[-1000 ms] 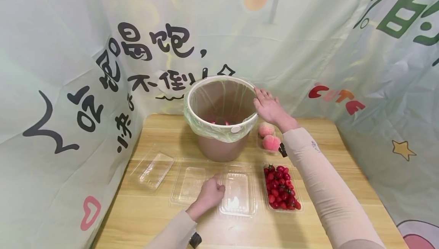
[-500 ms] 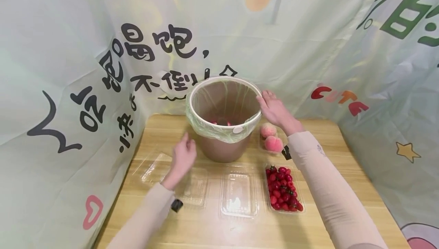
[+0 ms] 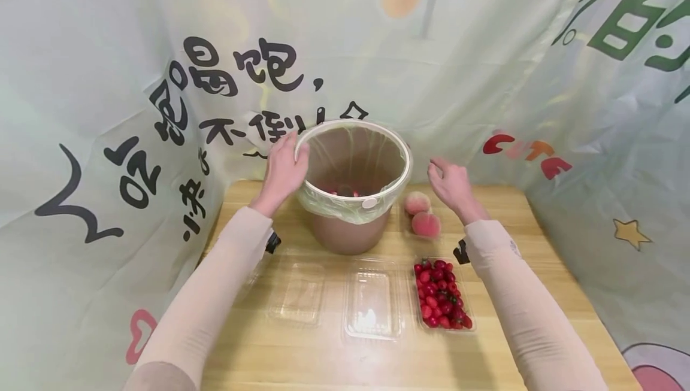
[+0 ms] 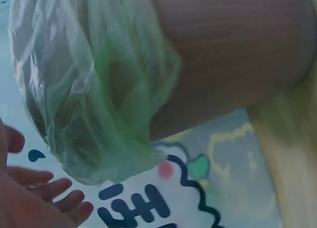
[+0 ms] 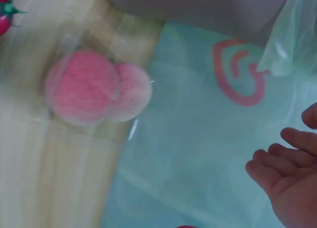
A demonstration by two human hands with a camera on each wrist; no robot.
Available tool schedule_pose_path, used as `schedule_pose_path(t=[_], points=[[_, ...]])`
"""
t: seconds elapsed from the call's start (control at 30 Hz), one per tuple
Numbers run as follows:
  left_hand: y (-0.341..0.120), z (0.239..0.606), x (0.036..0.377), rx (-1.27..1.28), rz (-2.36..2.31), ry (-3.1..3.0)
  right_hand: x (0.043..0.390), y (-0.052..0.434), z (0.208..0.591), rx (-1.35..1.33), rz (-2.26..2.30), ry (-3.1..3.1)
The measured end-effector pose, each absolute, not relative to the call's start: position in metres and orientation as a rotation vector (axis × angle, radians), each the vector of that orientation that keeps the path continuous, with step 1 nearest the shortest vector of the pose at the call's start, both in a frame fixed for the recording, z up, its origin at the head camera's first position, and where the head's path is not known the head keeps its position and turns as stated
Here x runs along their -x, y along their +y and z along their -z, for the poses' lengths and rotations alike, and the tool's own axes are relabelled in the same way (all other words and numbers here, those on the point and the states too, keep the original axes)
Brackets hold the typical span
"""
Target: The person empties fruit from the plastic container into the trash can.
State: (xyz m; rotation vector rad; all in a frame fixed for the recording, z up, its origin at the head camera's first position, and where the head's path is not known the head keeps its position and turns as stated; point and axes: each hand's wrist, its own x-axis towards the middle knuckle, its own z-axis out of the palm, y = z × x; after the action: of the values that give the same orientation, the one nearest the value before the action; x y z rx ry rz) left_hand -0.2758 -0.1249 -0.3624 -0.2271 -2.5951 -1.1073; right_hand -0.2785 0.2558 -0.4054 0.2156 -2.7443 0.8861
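Observation:
A brown trash bin (image 3: pixel 347 235) with a white rim stands at the back of the table. A pale green plastic liner bag (image 3: pixel 339 210) folds out over its rim. My left hand (image 3: pixel 286 166) is at the rim's left side; its relaxed fingers lie close beside the bag (image 4: pixel 99 89) in the left wrist view, and contact is unclear. To the right of the bin, my right hand (image 3: pixel 451 184) hangs apart from it, fingers loosely bent around nothing. Two pink peaches (image 3: pixel 426 224) sit in a clear box just below that hand. Small red pieces (image 3: pixel 345 193) lie inside the bin.
A clear tray of cherry tomatoes (image 3: pixel 442 298) stands front right. Left of it lie clear plastic boxes (image 3: pixel 373 337) on the wooden table (image 3: pixel 334 367). A printed cloth (image 3: pixel 474 79) encloses the back and sides.
My left hand has risen from the clear boxes to the bin's left rim. My right hand has left the right rim and moved slightly rightward and down.

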Motion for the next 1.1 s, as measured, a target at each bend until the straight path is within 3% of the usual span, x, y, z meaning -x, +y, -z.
schedule_pose_path(t=[0.3,1.1], points=[[-0.115,0.365,0.298,0.444,0.74,-2.971,0.27,0.282,0.443,-0.094,-0.958,-2.892],[-0.113,0.363,0.298,0.421,0.409,-3.105,0.267,0.302,0.508,0.032,-1.101,-3.133]])
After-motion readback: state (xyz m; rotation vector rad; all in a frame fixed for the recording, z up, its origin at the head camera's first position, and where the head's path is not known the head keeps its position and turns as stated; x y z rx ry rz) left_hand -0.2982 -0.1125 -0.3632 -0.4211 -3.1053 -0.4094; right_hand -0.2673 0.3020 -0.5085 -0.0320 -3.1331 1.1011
